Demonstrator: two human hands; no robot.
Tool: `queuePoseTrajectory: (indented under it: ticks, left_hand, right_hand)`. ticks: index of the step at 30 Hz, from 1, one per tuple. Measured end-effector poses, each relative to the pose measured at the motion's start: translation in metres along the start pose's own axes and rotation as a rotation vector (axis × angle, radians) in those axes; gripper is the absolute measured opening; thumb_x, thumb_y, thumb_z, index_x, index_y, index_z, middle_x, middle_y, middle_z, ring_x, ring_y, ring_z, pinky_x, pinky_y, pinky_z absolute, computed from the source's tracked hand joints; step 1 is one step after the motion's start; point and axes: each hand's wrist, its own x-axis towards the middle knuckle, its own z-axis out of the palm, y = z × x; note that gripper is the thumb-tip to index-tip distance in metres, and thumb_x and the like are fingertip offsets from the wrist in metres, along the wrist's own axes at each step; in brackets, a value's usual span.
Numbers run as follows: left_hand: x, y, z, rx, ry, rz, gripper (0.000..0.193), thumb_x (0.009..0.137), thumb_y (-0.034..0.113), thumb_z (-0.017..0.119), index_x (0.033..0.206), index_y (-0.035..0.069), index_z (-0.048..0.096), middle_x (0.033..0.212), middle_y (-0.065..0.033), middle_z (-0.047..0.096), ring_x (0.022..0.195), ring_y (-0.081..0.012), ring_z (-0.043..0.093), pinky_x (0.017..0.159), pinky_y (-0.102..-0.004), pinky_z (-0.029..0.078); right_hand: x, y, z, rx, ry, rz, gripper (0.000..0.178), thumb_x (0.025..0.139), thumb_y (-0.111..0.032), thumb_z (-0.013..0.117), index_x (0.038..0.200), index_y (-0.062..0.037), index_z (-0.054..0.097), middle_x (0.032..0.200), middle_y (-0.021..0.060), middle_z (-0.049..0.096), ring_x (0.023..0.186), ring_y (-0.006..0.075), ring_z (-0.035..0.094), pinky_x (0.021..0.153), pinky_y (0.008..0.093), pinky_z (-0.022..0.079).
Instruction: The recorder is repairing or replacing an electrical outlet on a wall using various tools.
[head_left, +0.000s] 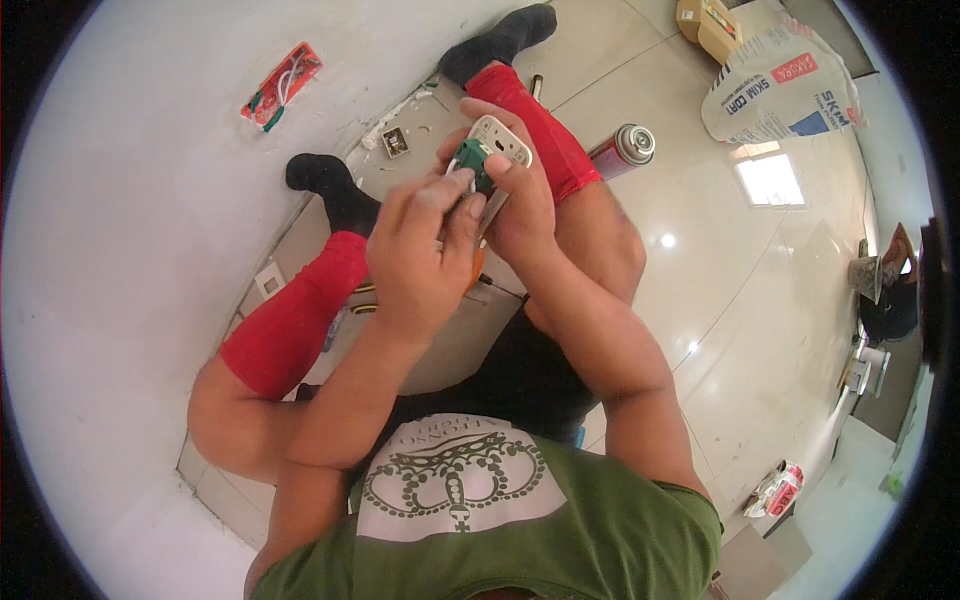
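Between my two hands, above my lower legs, is a wall socket plate (508,140) with a white face and a green block (470,160) on its back. My right hand (525,195) is closed around the plate, its thumb lying along the near edge. Against the green block press the thumb and fingers of my left hand (415,250), closed on it from the left. A thin pale strip, perhaps a wire, shows by the block. What lies under my left fingertips is hidden.
A red wall box (282,86) with loose wires sits in the left wall. On the tiles are a small metal-edged box (395,142), a white frame (269,281), a spray can (625,150) and a large sack (780,90). Partly hidden tools lie between my legs. Another person (888,305) shows far right.
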Motion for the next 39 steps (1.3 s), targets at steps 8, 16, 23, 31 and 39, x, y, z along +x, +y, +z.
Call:
queuePoseTrajectory:
  ticks: [8,16,23,31,39]
  left_hand:
    - [-0.007,-0.009,0.012,0.042,0.144,0.158,0.014,0.096,0.008,0.070,0.108,0.000,0.068,0.094,-0.0137,0.068,0.083,-0.0231,0.067,0.072,-0.0339,0.054]
    - [0.004,-0.024,-0.003,-0.008,-0.036,0.255,0.014,0.094,0.004,0.068,0.108,0.003,0.064,0.091,-0.0150,0.066,0.079,-0.0318,0.066,0.068,-0.0391,0.053]
    - [-0.003,-0.039,0.011,0.091,-0.116,0.135,0.019,0.094,0.006,0.071,0.112,0.002,0.068,0.097,-0.0137,0.070,0.085,-0.0214,0.069,0.072,-0.0333,0.055]
    - [-0.004,-0.032,-0.006,-0.013,-0.060,-0.120,0.019,0.093,0.006,0.070,0.112,0.004,0.070,0.103,-0.0123,0.066,0.088,-0.0241,0.067,0.076,-0.0338,0.053]
    - [0.003,-0.047,-0.001,0.051,-0.201,0.139,0.019,0.094,0.002,0.065,0.113,0.004,0.067,0.107,-0.0126,0.065,0.091,-0.0260,0.066,0.078,-0.0348,0.054]
  right_hand:
    - [-0.007,0.003,0.005,-0.158,0.081,-0.091,0.058,0.105,-0.048,0.048,0.136,0.0016,0.048,0.101,0.0113,0.064,0.092,0.0148,0.059,0.085,0.0293,0.048]
    - [-0.004,0.003,0.001,-0.226,0.003,0.035,0.056,0.106,-0.048,0.046,0.133,0.0007,0.052,0.100,0.0117,0.067,0.092,0.0167,0.063,0.083,0.0309,0.051]
    - [0.000,0.025,-0.015,-0.452,0.243,0.081,0.057,0.108,-0.052,0.040,0.129,-0.0002,0.055,0.099,0.0106,0.067,0.091,0.0139,0.061,0.082,0.0302,0.049]
    - [0.004,0.024,-0.005,-0.516,0.233,0.035,0.062,0.108,-0.056,0.038,0.129,-0.0002,0.055,0.098,0.0103,0.066,0.090,0.0142,0.061,0.083,0.0303,0.049]
    - [0.001,0.033,-0.025,-0.503,0.223,0.049,0.060,0.108,-0.053,0.041,0.121,0.0022,0.062,0.105,0.0134,0.066,0.097,0.0193,0.062,0.088,0.0344,0.049]
